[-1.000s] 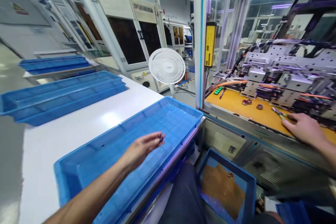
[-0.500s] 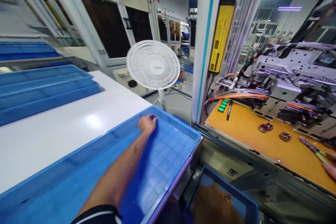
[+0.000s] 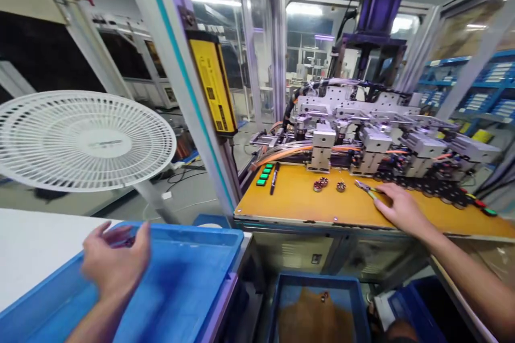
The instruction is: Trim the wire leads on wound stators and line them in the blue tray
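My left hand [image 3: 116, 262] is over the far left corner of a blue plastic tray [image 3: 201, 241], its thumb and fingers apart. A small dark wound part [image 3: 129, 241] shows between them; it appears to lie in the tray corner, partly hidden by the fingers. On the orange worktop, my right hand [image 3: 400, 208] lies palm down with thumb and fingers about the handles of green-handled pliers [image 3: 368, 188], jaws pointing left. Left of the jaws sit small round motor stators [image 3: 321, 184] with copper-coloured windings, and a single one [image 3: 340, 186] close by.
A machine with several metal heads [image 3: 370, 142] lines the back of the orange worktop [image 3: 298, 203]. A black marker [image 3: 274, 178] lies beside green blocks [image 3: 264, 174]. A white fan [image 3: 88, 139] stands at left. Below is a blue bin [image 3: 281, 278] with brown lining and small parts.
The view has swung right, bringing the right hand and pliers fully into sight. My left hand has drawn back and spread its fingers from the small part in the tray corner.
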A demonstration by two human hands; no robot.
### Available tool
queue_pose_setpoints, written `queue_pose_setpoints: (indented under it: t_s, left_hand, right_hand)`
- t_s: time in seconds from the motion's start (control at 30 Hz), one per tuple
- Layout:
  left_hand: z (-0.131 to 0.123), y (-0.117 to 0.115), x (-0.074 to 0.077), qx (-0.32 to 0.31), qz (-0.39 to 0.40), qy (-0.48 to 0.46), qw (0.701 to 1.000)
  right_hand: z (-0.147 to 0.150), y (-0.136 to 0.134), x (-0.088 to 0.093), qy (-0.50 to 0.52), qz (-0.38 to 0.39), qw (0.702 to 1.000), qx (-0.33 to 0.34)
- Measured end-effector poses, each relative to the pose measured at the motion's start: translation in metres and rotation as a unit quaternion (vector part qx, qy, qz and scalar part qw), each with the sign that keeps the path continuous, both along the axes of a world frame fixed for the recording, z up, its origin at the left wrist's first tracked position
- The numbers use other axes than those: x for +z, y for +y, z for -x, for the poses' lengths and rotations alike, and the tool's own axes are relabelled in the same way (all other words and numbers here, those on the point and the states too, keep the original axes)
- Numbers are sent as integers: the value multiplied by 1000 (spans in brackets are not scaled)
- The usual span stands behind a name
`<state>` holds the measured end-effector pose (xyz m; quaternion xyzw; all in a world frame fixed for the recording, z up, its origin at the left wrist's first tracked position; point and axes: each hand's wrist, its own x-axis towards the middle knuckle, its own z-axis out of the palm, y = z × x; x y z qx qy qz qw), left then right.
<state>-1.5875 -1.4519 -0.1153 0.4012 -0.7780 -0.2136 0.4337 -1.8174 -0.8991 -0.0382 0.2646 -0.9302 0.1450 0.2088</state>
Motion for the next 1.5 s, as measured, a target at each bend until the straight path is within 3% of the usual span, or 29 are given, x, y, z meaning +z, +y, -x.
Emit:
queue_pose_setpoints:
  t_s: [0.03,0.07,0.1,0.17,0.2,0.23,0.33,0.43,0.53,0.8,0.97,1.13,1.23,1.37,1.5]
  left_hand:
    - [5,29,19,-13,25,35,999]
    - [12,61,38,-69,64,92,991]
    - [21,95,55,-179,82,88,977]
    - [44,163,79,-303,80,44,948]
    - [58,193,85,-379,18,-16,925]
    - [73,218,88,-401,-8,-42,915]
    - [117,261,84,-389,-52,-76,917]
    - [150,272,80,-367,-89,-83,922]
    - [167,276,82,-366,-114,-82,920]
    - [168,291,87,-343,-157,-33,925]
    - [122,276,88,-329,-234,75,912]
    - [54,272,77,-343,-362,206,842]
    - [19,281,69,-360,-415,224,805]
    - [-20,302,59,-385,-438,220,782]
    - [-60,331,54,-417,-422,238,769]
  right_hand:
    - [-1,-1,1,-2,-4,1000,-1]
    - [-1,-1,1,-5,-9,1000,-3]
    - [-2,-2,1,-9,-13,1000,-6]
    - [-3,-2,3,-18,-20,1000,-11]
    - [-4,-2,3,-23,-23,999,-13]
    - [-4,-2,4,-28,-26,999,-16]
    - [-7,-2,7,-41,-34,998,-26]
    - [-9,-2,9,-51,-40,997,-35]
    - [-10,-1,11,-61,-48,996,-39]
    - [-15,2,15,-70,-51,996,-38]
    - [-12,2,14,-67,-58,996,-34]
    - [-8,-22,14,-77,-57,995,-15]
    - [-8,-38,16,-87,-30,996,0]
    - [-12,-37,23,-87,10,996,29]
    - [-50,-23,40,-40,37,997,60]
